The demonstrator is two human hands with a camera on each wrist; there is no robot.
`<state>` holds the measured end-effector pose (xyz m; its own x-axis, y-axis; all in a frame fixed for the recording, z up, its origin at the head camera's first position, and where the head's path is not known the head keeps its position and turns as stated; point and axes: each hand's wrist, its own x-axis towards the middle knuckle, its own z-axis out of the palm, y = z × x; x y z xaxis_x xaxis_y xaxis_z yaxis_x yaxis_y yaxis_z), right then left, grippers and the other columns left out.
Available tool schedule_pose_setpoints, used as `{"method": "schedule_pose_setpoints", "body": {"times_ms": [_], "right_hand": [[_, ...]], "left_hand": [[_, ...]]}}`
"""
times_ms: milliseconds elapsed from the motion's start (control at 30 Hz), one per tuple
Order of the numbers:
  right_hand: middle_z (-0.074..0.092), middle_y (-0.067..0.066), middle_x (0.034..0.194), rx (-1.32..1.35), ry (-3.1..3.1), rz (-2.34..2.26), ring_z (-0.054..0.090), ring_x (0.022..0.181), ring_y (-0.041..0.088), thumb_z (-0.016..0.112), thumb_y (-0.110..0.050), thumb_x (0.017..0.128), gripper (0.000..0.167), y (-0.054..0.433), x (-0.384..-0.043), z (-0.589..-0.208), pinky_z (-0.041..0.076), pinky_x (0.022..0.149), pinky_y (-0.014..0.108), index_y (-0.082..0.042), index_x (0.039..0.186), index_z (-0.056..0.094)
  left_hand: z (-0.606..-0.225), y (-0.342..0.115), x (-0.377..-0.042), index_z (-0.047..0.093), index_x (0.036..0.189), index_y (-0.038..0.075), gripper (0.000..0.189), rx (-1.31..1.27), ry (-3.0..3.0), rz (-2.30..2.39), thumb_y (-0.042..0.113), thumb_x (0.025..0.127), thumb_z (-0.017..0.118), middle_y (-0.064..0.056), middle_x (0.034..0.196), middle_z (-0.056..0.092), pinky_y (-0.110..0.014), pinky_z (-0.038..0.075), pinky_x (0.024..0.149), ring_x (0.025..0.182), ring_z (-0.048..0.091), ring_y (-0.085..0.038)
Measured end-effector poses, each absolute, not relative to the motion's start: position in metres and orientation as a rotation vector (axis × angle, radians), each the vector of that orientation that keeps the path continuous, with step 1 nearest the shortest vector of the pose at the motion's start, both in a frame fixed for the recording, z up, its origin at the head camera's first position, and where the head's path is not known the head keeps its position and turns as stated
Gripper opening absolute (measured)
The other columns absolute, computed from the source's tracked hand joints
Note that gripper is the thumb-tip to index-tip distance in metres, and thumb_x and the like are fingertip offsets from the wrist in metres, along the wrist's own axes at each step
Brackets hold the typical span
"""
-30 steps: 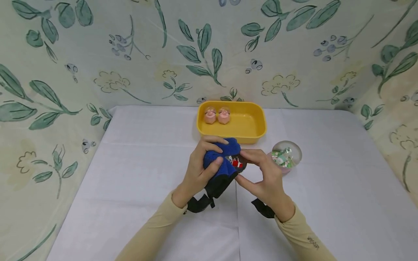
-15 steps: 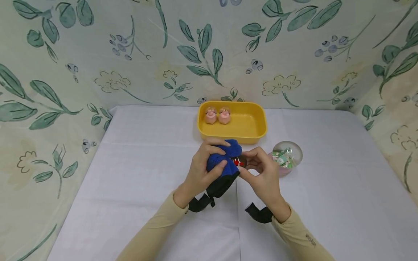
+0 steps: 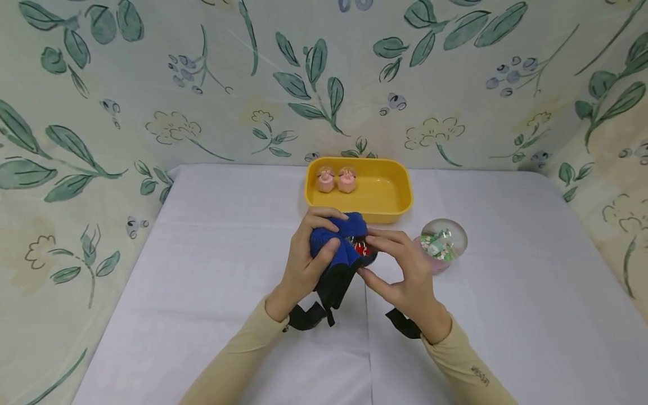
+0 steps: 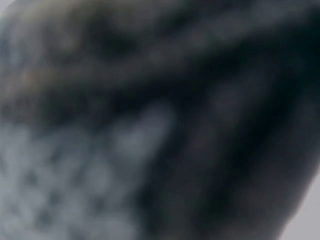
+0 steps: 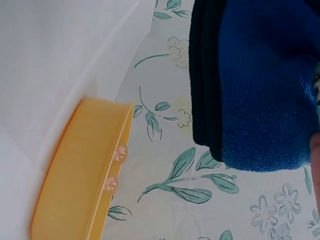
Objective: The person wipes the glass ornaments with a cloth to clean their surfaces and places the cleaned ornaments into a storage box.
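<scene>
My left hand (image 3: 302,264) grips a blue plush cloth (image 3: 349,225) with a black underside or border, bunched around a round dark object (image 3: 362,247). Red and white details show on that object; the cloth hides part of it, and its exact kind is unclear. From the right, my right hand (image 3: 407,273) holds the round object between spread fingers and thumb. The right wrist view has the blue cloth (image 5: 265,95) hanging at upper right, with a fingertip (image 5: 315,160) at the edge. Only blurred dark and grey fabric (image 4: 75,185) fills the left wrist view.
Just right of my right hand stands a snow globe (image 3: 441,244) on a pink base. Behind the hands is a yellow tray (image 3: 385,218) with two small pink figures (image 3: 336,180) at its left. A white cloth (image 3: 217,225) covers the table; patterned fabric (image 3: 314,73) hangs behind.
The cloth and round object shifted slightly right, then back left. My right fingers, more curled half a second ago, are now spread around the object, which shows more of its red detail.
</scene>
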<state>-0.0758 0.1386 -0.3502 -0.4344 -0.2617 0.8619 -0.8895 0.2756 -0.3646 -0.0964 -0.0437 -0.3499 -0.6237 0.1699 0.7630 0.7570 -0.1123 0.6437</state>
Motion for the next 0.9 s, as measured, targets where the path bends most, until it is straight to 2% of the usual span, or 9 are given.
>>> {"method": "schedule_pose_setpoints", "body": {"times_ms": [233,433,500,600,667,767,900], "right_hand": [[0.064,0.023,0.095,1.022,-1.796,1.069,0.063,0.087,0.026,0.067,-0.034,0.090,0.047,0.141,-0.079,-0.353,0.049,0.086,0.020,0.011,0.101,0.060],[0.063,0.018,0.089,0.947,-1.830,1.356,0.061,0.075,0.015,0.069,-0.032,0.088,0.052,0.139,-0.079,-0.356,0.052,0.075,0.018,0.017,0.101,0.056],[0.065,0.013,0.093,0.883,-1.855,1.521,0.062,0.074,0.012,0.071,-0.025,0.087,0.048,0.138,-0.076,-0.355,0.053,0.071,0.019,0.017,0.101,0.055],[0.066,0.005,0.100,0.754,-1.918,1.715,0.065,0.075,0.009,0.073,-0.005,0.084,0.032,0.138,-0.072,-0.354,0.054,0.068,0.021,0.015,0.102,0.056],[0.066,0.006,0.102,0.713,-1.967,1.745,0.065,0.077,0.010,0.071,0.006,0.079,0.030,0.138,-0.069,-0.351,0.054,0.069,0.021,0.012,0.105,0.057],[0.065,0.012,0.104,0.760,-2.037,1.629,0.064,0.079,0.013,0.069,-0.006,0.087,0.031,0.139,-0.068,-0.349,0.054,0.072,0.022,0.010,0.110,0.056],[0.058,0.023,0.115,0.915,-1.995,1.445,0.062,0.090,0.018,0.063,-0.034,0.092,0.057,0.139,-0.071,-0.350,0.052,0.078,0.021,0.013,0.121,0.048]], "left_hand": [[-0.347,-0.045,-0.095,0.044,0.104,0.004,0.033,-1.083,-1.790,-1.687,0.037,0.101,0.044,-0.021,0.114,0.052,-0.041,0.049,0.090,0.105,0.051,-0.033],[-0.347,-0.045,-0.095,0.043,0.106,0.007,0.028,-1.132,-1.845,-1.559,0.035,0.101,0.043,-0.019,0.117,0.050,-0.042,0.048,0.091,0.107,0.050,-0.034],[-0.348,-0.045,-0.096,0.043,0.106,0.007,0.027,-1.158,-1.849,-1.525,0.034,0.101,0.043,-0.019,0.117,0.050,-0.042,0.048,0.092,0.108,0.050,-0.034],[-0.350,-0.045,-0.097,0.043,0.106,0.006,0.027,-1.181,-1.842,-1.494,0.033,0.101,0.043,-0.018,0.116,0.050,-0.042,0.048,0.091,0.107,0.050,-0.034],[-0.351,-0.045,-0.098,0.044,0.105,0.006,0.026,-1.177,-1.826,-1.499,0.032,0.101,0.043,-0.019,0.115,0.051,-0.042,0.048,0.091,0.106,0.051,-0.034],[-0.351,-0.044,-0.098,0.045,0.103,0.006,0.027,-1.140,-1.800,-1.528,0.033,0.101,0.044,-0.019,0.113,0.053,-0.042,0.049,0.090,0.104,0.052,-0.033],[-0.351,-0.043,-0.098,0.046,0.102,0.005,0.030,-1.101,-1.773,-1.600,0.035,0.101,0.045,-0.020,0.112,0.053,-0.042,0.049,0.090,0.104,0.052,-0.033]]}}
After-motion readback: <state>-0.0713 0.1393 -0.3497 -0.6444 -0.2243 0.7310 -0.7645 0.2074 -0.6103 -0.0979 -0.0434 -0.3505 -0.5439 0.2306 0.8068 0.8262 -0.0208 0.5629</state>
